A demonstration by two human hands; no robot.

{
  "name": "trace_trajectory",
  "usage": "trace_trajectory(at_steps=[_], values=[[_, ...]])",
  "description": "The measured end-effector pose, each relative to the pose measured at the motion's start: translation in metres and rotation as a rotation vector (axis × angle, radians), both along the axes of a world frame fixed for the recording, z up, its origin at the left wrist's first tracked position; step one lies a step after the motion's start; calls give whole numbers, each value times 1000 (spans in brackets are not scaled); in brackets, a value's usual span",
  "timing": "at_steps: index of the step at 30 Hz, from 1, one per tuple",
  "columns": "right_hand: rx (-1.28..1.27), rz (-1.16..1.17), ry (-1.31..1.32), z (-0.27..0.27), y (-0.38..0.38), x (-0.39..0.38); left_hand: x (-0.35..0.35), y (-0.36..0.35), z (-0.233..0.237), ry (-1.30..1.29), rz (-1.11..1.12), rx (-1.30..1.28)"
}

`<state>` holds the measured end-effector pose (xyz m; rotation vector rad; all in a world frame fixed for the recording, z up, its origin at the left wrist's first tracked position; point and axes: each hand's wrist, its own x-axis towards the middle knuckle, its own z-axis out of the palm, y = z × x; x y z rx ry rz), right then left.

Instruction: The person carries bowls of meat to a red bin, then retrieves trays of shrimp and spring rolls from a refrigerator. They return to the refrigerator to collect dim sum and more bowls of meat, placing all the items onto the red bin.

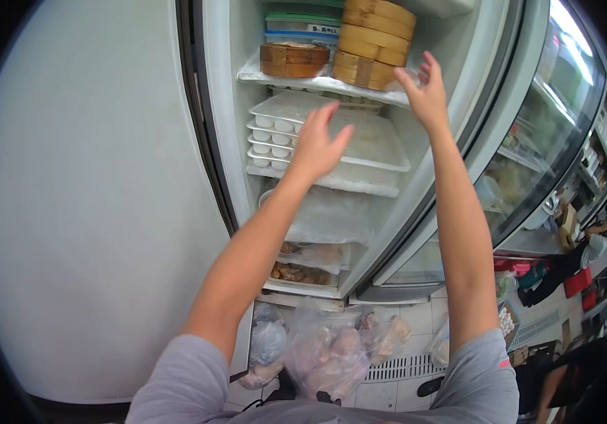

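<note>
Both hands are raised into an open fridge [225, 106], fingers spread and palms forward, holding nothing. The right hand [425, 92] is the higher one. The stack of bamboo steamers [375, 39] lies just to its left and a little above, close to the fingertips; I cannot tell whether they touch it. The stack stands upright on the top shelf [296, 81], so its long axis is vertical, and it leans slightly. This hand is clearly the nearer of the two to it.

The left hand [317, 145] is lower and hovers in front of the stack of white trays [381, 141], which sits under that shelf, directly beyond and to the right of the palm. These trays lie flat with their long sides running away to the right.

The steamers are round, pale tan, banded rings piled several high. The trays are frosted white plastic with rows of round white pieces showing at their left edge.

Left of the tall stack, above the left hand, sits a single low wooden steamer [294, 60], darker brown, with lidded plastic boxes [302, 28] behind it. Far below both arms, clear plastic bags [324, 350] of food rest on the tiled floor [416, 318].
</note>
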<state>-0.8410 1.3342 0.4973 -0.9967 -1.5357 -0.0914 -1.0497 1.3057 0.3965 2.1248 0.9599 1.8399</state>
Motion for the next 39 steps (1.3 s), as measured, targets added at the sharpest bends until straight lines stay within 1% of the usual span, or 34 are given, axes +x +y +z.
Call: trace_trajectory(at_steps=[1, 2, 3, 4, 5, 6, 7, 9, 10, 11, 13, 14, 16, 17, 19, 20, 21, 23, 25, 27, 28, 30, 31, 33, 34, 36, 37, 39], values=[[18, -77, 10, 14, 13, -1, 15, 21, 22, -11, 51, 29], [38, -154, 20, 24, 22, -4, 29, 43, 37, 8, 159, 148], [44, -150, 10, 35, 27, -10, 39, 59, 48, 25, 267, 267], [-24, -150, 33, 44, 31, -16, 41, 62, 57, 16, 270, 269], [-92, -154, 60, 49, 39, -18, 43, 63, 71, 14, 298, 122], [-63, -109, 20, 55, 51, -22, 46, 62, 82, 12, 322, -23], [-58, -114, 13, 57, 54, -29, 54, 65, 85, 4, 317, -20], [-158, -239, 19, 61, 53, -50, 67, 70, 86, -38, 482, -16], [-153, -230, 9, 61, 57, -50, 66, 75, 91, -68, 342, -144], [-158, -238, 6, 60, 63, -47, 63, 79, 86, -69, 334, -150], [-81, -76, -11, 58, 69, -36, 59, 80, 78, -95, 351, -1], [-88, -88, -5, 55, 69, -28, 58, 80, 77, -88, 340, -6], [-86, 101, -5, 57, 70, -17, 58, 83, 82, -112, 300, -25], [-88, 94, 2, 55, 70, -15, 59, 89, 83, -105, 293, -27], [-228, 261, 114, 55, 69, -9, 65, 114, 97, -150, 136, -185], [-273, 223, 169, 52, 70, -7, 61, 139, 104, -191, -221, -358], [-239, 246, 151, 50, 72, -4, 53, 138, 110, -157, -368, -360], [-322, 273, 238, 45, 67, 2, 35, 121, 120, -143, -733, -519], [-294, 289, 217, 40, 66, 3, 35, 118, 121, -148, -703, -561], [-268, 311, 192, 37, 66, 7, 38, 120, 117, -122, -653, -455], [-263, 306, 178, 39, 63, 5, 36, 116, 119, -118, -650, -452], [-262, 302, 172, 36, 60, 1, 33, 108, 118, -137, -681, -347], [-255, 273, 171, 36, 56, -3, 36, 115, 113, -135, -680, -351], [-244, 248, 167, 40, 55, -8, 43, 139, 105, -120, -468, -173], [-252, 230, 163, 41, 55, -9, 41, 136, 108, -119, -466, -176], [-269, 213, 167, 39, 55, -10, 35, 132, 114, -5, -625, -194], [-283, 211, 171, 39, 55, -10, 34, 135, 111, -2, -625, -205], [-299, 208, 174, 38, 56, -12, 34, 140, 110, 72, -445, -330]])
